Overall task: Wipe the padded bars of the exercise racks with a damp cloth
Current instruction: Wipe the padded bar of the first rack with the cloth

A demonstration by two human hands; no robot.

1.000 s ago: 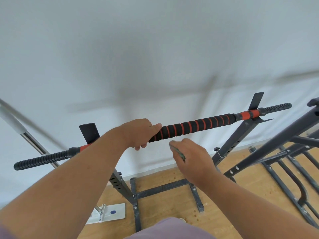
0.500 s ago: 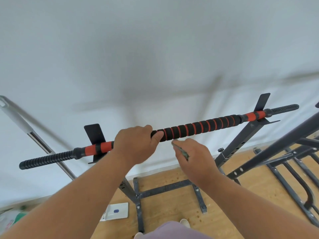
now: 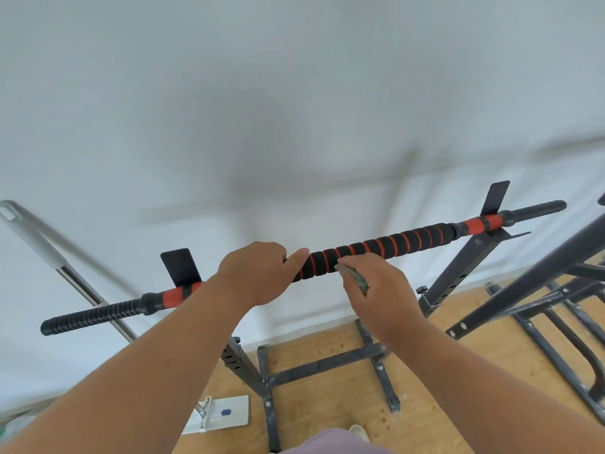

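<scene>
We read this as a home workout room or small gym. At 12 o'clock a plain white wall [image 3: 294, 93]; wooden floor [image 3: 327, 404] from 5 to 7. A black steel rack [image 3: 455, 267] carries a padded bar [image 3: 386, 245] across the centre, a second dark rack frame [image 3: 540, 283] at 3 o'clock. Flat mop with metal handle [image 3: 65, 267] leans at 9, so cleaning is going on.

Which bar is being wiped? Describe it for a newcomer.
Start at the dark steel rack standing against the white wall. Across its two uprights lies the padded bar, gripped by the left hand. Unlike the bare frame tubes alongside, it has black foam with red spiral stripes.
</scene>
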